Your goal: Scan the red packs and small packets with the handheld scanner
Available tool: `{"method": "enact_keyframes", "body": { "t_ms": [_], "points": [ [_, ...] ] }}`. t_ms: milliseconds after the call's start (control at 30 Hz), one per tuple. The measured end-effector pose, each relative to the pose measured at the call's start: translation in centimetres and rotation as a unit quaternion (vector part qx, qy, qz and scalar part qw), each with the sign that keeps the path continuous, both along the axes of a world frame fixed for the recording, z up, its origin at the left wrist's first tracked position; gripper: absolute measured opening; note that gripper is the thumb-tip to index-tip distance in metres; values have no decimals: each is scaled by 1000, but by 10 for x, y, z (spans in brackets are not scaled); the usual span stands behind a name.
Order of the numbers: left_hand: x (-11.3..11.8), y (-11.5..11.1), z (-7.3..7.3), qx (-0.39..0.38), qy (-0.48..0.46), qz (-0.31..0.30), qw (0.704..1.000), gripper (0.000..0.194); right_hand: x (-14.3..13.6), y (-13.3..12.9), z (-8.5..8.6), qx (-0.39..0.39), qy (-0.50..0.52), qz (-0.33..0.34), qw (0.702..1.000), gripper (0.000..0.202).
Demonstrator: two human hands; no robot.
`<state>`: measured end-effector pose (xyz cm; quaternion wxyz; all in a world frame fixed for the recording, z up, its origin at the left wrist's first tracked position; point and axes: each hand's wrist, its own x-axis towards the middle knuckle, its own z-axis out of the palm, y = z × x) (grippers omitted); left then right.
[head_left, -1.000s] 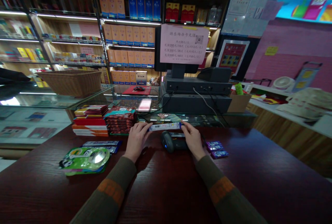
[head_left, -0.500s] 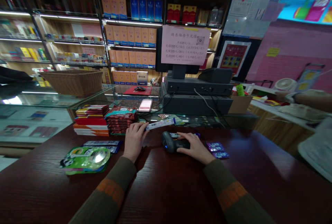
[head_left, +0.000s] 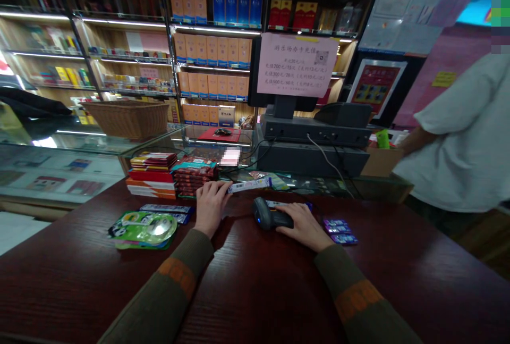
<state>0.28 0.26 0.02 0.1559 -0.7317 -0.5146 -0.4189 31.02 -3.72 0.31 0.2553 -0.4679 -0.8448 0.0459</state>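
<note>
My left hand (head_left: 211, 206) is closed on the near end of a slim white and blue packet (head_left: 251, 185), which points to the right above the counter. A dark barcode scanner (head_left: 263, 214) with a small blue light is in my right hand (head_left: 303, 224), its head toward the left. Behind the scanner lies another slim blue packet (head_left: 274, 204), partly hidden by my fingers. Several small purple packs (head_left: 340, 231) lie right of my right hand. Left of my left hand are green blister packs (head_left: 143, 229) with a panda picture and slim blue packets (head_left: 169, 210).
Stacked red and orange boxes (head_left: 151, 187) and brown packets (head_left: 195, 179) stand at the counter's back left. Beyond are a cash register with a monitor (head_left: 295, 73), a wicker basket (head_left: 127, 119) and lit shelves. A person in a white shirt (head_left: 466, 142) stands at the right.
The camera view has shifted slightly, so the background sits further right. A person in a white shirt has come into view at the right. Both hands keep their holds, with little movement.
</note>
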Motion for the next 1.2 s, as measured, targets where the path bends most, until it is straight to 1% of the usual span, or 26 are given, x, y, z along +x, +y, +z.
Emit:
{"method": "enact_keyframes", "body": {
  "t_ms": [133,267,433,567,800,1033,1200],
  "points": [
    [-1,0,0,5,25,18,1000,35,-1,-4,10,32,-2,5,999,48],
    [0,-1,1,16,57,33,998,35,-1,-8,20,55,-8,9,998,51],
    [1,-2,3,42,75,26,996,35,-4,-12,26,47,-13,24,999,53],
    [2,-3,2,58,66,11,996,40,-8,-13,27,33,-13,31,999,52],
    [3,-2,1,102,58,2,993,44,-8,-12,24,31,-13,35,999,49],
    [2,-2,0,108,52,0,993,41,-10,-13,25,17,-13,38,999,49],
    [2,-2,1,106,48,-3,993,39,-10,-13,23,19,-18,41,999,46]
  ]
}}
